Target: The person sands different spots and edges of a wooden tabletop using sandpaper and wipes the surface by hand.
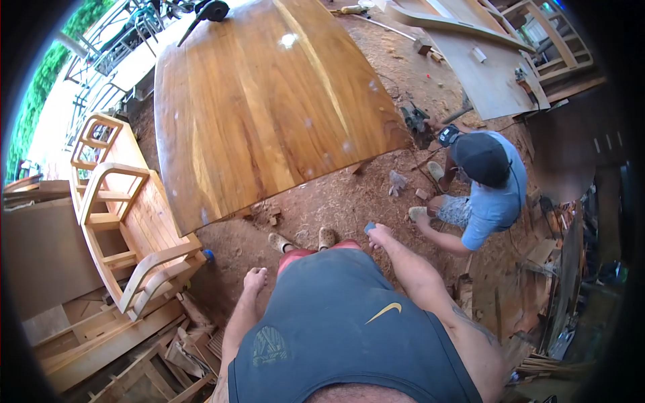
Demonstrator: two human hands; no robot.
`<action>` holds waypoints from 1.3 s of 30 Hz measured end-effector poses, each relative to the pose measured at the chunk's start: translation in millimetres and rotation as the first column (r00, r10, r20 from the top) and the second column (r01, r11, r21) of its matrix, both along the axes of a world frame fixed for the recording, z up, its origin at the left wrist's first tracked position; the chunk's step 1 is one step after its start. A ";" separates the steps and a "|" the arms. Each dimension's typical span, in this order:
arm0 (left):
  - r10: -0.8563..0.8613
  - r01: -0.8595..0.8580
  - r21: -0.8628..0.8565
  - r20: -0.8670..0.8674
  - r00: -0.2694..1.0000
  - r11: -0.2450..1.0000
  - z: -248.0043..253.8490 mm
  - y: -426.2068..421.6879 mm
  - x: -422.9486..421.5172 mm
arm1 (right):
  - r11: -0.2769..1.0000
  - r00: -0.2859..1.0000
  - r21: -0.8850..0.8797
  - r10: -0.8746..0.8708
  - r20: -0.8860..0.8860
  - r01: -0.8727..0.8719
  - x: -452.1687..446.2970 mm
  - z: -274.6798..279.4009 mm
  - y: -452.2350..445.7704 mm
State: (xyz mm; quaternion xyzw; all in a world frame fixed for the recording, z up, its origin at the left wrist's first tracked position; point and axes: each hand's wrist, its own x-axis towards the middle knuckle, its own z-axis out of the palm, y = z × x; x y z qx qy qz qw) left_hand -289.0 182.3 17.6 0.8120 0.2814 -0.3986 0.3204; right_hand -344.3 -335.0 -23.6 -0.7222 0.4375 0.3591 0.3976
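Observation:
My right hand (380, 236) is closed on a small blue piece (369, 228); its exact kind is too small to make out. It is held over the dirt floor, in front of a large polished wooden tabletop (269, 101) and apart from it. Lower at my left side hangs my left hand (255, 279), its fingers curled in with nothing showing in them. The tabletop has a glossy brown grain with lighter streaks, and its near edge lies just beyond my feet.
A co-worker (494, 181) in a cap crouches at the right, near a metal tool (414, 119). On the left stands a wooden bench frame (131, 201) with curved arms. A pale board (484, 74) lies at the back right. Scrap wood (144, 373) is piled at lower left.

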 end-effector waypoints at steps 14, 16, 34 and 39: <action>0.010 -0.010 0.014 -0.001 1.000 1.000 -6.3 5.2 -3.5 | 0.998 0.998 0.033 0.047 -0.037 -0.046 7.4 15.2 -2.1; 0.013 -0.013 0.004 -0.002 1.000 1.000 -9.0 7.9 -4.2 | 0.999 0.999 0.034 0.040 -0.019 -0.039 4.5 7.0 -1.9; 0.011 -0.011 0.025 0.001 1.000 1.000 -14.0 13.8 -15.9 | 1.000 1.000 0.025 0.014 -0.004 -0.014 -1.3 11.7 6.3; -0.005 0.005 0.028 0.001 1.000 1.000 -10.4 11.9 -20.0 | 0.999 0.999 0.014 0.040 -0.015 -0.039 0.1 20.6 8.6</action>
